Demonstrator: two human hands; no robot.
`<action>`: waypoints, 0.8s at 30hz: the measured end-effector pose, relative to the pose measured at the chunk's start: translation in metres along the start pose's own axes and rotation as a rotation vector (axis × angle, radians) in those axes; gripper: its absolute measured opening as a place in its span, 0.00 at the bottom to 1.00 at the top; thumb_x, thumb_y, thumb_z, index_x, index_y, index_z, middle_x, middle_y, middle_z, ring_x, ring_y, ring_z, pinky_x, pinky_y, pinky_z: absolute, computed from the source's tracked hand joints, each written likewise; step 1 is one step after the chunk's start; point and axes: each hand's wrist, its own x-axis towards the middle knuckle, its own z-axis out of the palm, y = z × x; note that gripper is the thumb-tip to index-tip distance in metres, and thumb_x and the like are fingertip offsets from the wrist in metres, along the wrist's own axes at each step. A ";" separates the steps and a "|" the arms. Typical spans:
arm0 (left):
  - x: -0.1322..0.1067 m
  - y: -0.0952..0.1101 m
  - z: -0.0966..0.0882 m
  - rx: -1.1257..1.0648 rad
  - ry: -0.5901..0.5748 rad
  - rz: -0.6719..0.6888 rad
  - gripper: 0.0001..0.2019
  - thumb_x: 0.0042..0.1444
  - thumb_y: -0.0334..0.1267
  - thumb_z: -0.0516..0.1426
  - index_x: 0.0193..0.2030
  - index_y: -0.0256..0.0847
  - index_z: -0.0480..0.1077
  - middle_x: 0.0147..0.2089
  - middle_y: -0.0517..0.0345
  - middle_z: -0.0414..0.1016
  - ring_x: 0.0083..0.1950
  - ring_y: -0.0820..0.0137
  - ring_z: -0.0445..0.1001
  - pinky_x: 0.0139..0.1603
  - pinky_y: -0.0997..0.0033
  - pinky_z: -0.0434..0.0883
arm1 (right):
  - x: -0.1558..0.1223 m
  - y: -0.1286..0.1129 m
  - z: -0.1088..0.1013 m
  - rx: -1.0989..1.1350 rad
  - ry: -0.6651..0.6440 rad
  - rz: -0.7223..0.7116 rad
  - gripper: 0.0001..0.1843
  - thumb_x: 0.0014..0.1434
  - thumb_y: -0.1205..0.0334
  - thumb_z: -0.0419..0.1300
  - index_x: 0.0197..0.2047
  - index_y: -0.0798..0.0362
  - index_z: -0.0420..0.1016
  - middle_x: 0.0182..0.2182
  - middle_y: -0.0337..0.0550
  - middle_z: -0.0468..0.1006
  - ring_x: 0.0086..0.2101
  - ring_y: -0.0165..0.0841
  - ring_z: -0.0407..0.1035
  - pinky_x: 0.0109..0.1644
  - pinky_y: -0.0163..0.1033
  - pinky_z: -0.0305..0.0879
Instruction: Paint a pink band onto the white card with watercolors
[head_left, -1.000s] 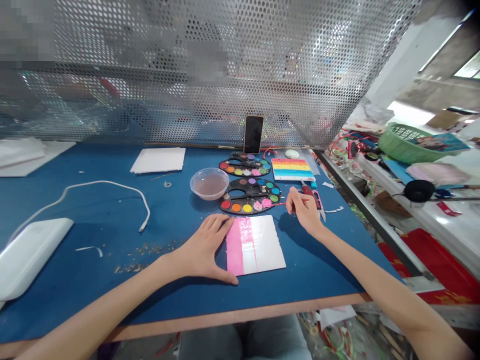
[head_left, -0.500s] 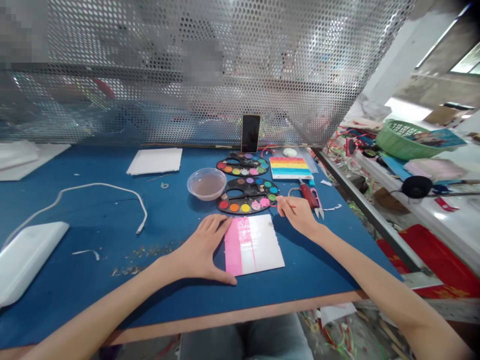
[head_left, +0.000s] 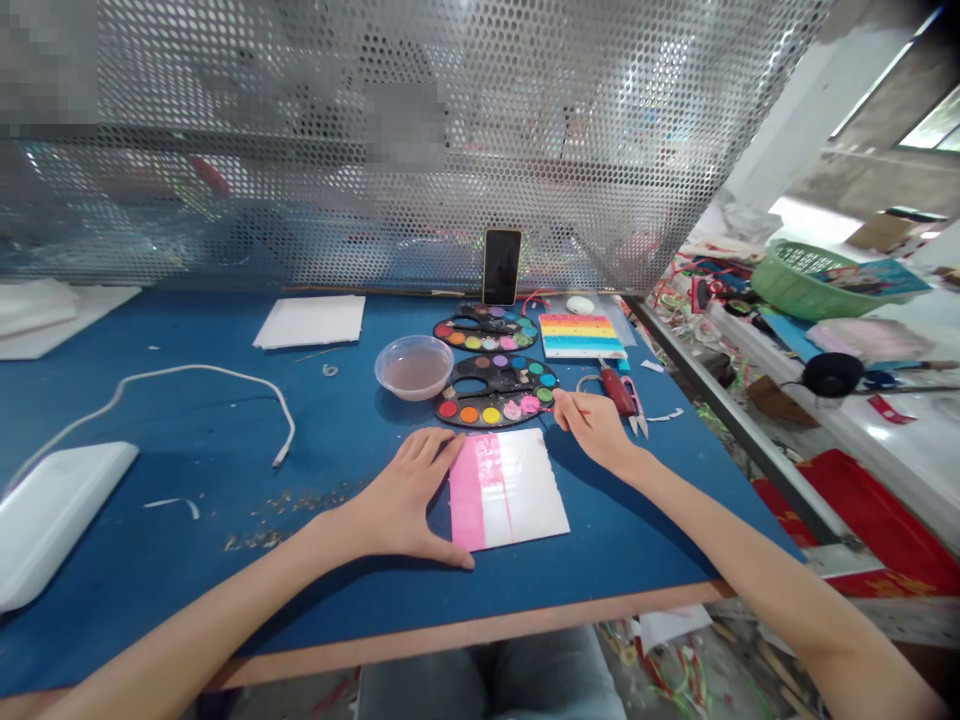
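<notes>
My left hand (head_left: 403,497) lies flat with fingers spread on the blue table, touching the left edge of a white tile (head_left: 507,489) whose left strip is painted pink. My right hand (head_left: 596,431) is closed in a pinch on a thin red paintbrush (head_left: 568,409), its tip at the right end of the near paint palette (head_left: 496,392). A second palette (head_left: 487,329) lies behind it. A clear bowl of murky water (head_left: 414,367) stands to the palettes' left.
A rainbow-striped tile (head_left: 582,335) and a red-handled tool (head_left: 619,390) lie right of the palettes. A phone (head_left: 501,266) leans on the perforated metal screen. A white cable (head_left: 202,385), white sheets (head_left: 311,321) and a white tray (head_left: 52,515) lie left. Cluttered shelves stand right.
My right hand moved left with the brush from beside the red-handled tool to the palette's right end. My left hand stayed on the tile's edge.
</notes>
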 end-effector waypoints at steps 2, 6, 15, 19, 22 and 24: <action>0.000 -0.001 0.000 -0.006 0.005 0.006 0.63 0.36 0.74 0.62 0.73 0.38 0.48 0.68 0.35 0.54 0.69 0.39 0.53 0.68 0.35 0.55 | -0.001 0.000 0.002 0.041 -0.006 0.015 0.33 0.71 0.43 0.42 0.19 0.51 0.61 0.18 0.39 0.66 0.23 0.30 0.62 0.33 0.37 0.56; -0.001 -0.002 0.002 0.006 0.009 0.007 0.63 0.36 0.73 0.63 0.73 0.38 0.48 0.68 0.36 0.54 0.69 0.39 0.53 0.68 0.36 0.54 | -0.001 0.004 0.005 0.111 -0.027 0.028 0.32 0.71 0.41 0.42 0.21 0.51 0.63 0.21 0.40 0.69 0.24 0.31 0.63 0.34 0.37 0.58; 0.000 -0.001 0.002 0.028 -0.005 -0.008 0.64 0.36 0.75 0.61 0.72 0.35 0.49 0.68 0.34 0.54 0.69 0.39 0.53 0.69 0.36 0.54 | 0.004 0.001 -0.003 -0.002 -0.003 -0.005 0.31 0.71 0.44 0.43 0.21 0.51 0.63 0.21 0.40 0.69 0.25 0.31 0.65 0.35 0.37 0.57; -0.001 -0.001 0.001 0.019 -0.005 -0.004 0.64 0.35 0.76 0.61 0.73 0.37 0.48 0.68 0.36 0.54 0.69 0.39 0.53 0.69 0.37 0.54 | 0.003 -0.001 -0.003 -0.028 0.009 0.002 0.33 0.71 0.41 0.42 0.19 0.51 0.60 0.18 0.40 0.67 0.23 0.31 0.63 0.33 0.37 0.56; -0.001 -0.001 0.001 0.019 -0.005 -0.002 0.63 0.36 0.74 0.62 0.73 0.38 0.48 0.68 0.36 0.54 0.69 0.39 0.53 0.69 0.37 0.54 | 0.001 -0.001 0.000 0.030 -0.008 0.004 0.33 0.71 0.42 0.42 0.19 0.51 0.60 0.18 0.39 0.66 0.22 0.30 0.62 0.32 0.37 0.56; 0.000 -0.001 0.001 0.013 0.004 0.000 0.63 0.36 0.74 0.62 0.73 0.39 0.48 0.68 0.36 0.54 0.69 0.39 0.53 0.68 0.36 0.54 | 0.000 0.001 0.002 0.070 -0.024 0.002 0.33 0.71 0.43 0.42 0.20 0.51 0.62 0.19 0.39 0.68 0.23 0.30 0.63 0.34 0.37 0.57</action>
